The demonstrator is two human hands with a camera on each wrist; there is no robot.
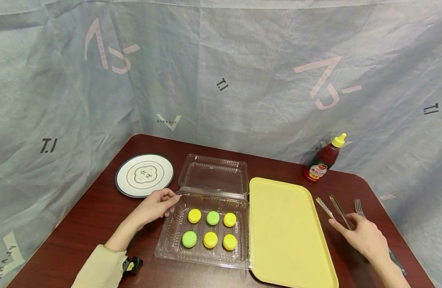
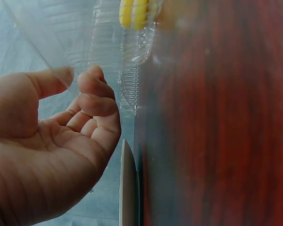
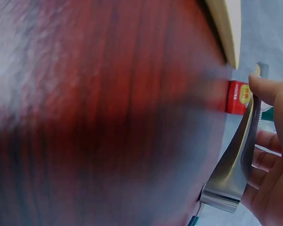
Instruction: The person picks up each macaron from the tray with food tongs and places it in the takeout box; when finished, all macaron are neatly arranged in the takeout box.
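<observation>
My left hand (image 1: 154, 208) pinches the upper-left rim of a clear plastic clamshell box (image 1: 206, 261), thumb on one side and fingers on the other in the left wrist view. The box's lid (image 1: 214, 178) is folded back. Inside sit yellow macarons (image 1: 210, 240) and green macarons (image 1: 189, 239) in two rows. My right hand (image 1: 368, 238) holds metal tongs (image 1: 339, 210) at the right of the table; their arms are spread, with nothing between the tips. In the right wrist view the tongs' bent end (image 3: 221, 197) points down beside the palm.
A yellow tray (image 1: 285, 232) lies against the box's right side. At the back left is a white plate (image 1: 125, 176) with a dark rim. A red sauce bottle (image 1: 319, 162) stands at the back right. Partly behind my right hand lies a fork (image 1: 358, 206).
</observation>
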